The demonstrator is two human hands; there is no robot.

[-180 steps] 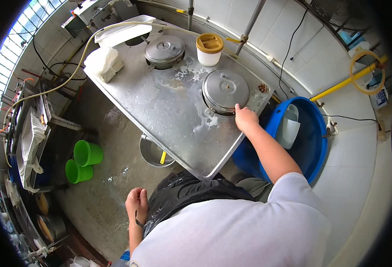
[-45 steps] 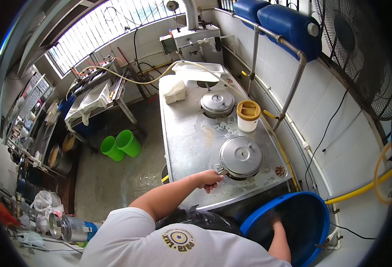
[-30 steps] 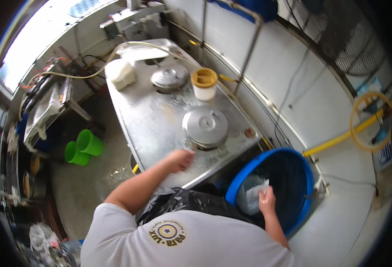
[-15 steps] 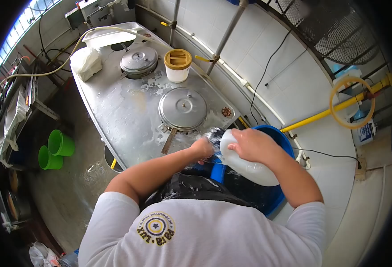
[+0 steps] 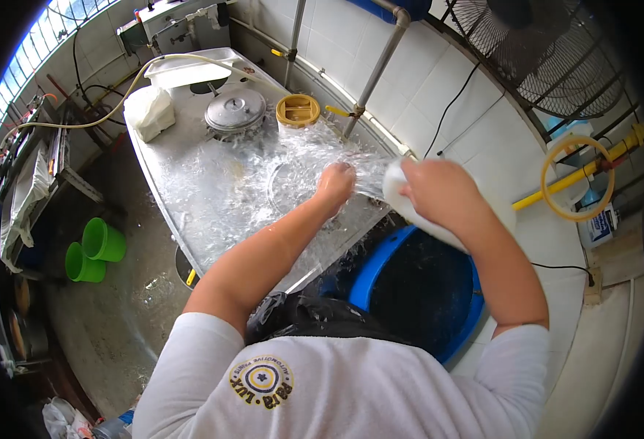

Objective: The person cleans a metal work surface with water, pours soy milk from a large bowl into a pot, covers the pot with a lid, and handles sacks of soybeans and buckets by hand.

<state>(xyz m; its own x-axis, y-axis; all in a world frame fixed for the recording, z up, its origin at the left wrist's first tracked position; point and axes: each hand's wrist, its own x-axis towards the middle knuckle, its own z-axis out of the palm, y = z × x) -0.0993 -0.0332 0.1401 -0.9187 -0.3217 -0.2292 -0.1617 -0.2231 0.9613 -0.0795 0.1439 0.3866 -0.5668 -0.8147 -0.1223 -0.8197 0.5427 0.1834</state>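
Note:
My right hand [image 5: 445, 192] grips a white plastic jug [image 5: 433, 227], tipped with its mouth toward the left. A wide sheet of water [image 5: 366, 172] leaves the mouth and splashes over the metal worktop [image 5: 172, 164]. My left hand [image 5: 334, 183] reaches over the worktop by the stream, fingers curled in; whether anything is in them is hidden. Beneath the splash a round metal lid [image 5: 282, 194] shows only as a blurred outline. A second metal lid [image 5: 236, 110] sits farther back, beside a white tub with a yellow-brown top [image 5: 298, 111].
A blue barrel [image 5: 366, 282] with dark water stands below my right arm. At the back of the worktop are a white bag [image 5: 148, 113], a white tray [image 5: 190, 69] and a hose [image 5: 135, 80]. Green buckets [image 5: 104, 240] stand on the wet floor. A fan [image 5: 556, 62] hangs at upper right.
The jug has risen from over the barrel, up and to the right, and water now spreads across the worktop. My left hand has moved up over the worktop, apart from the jug.

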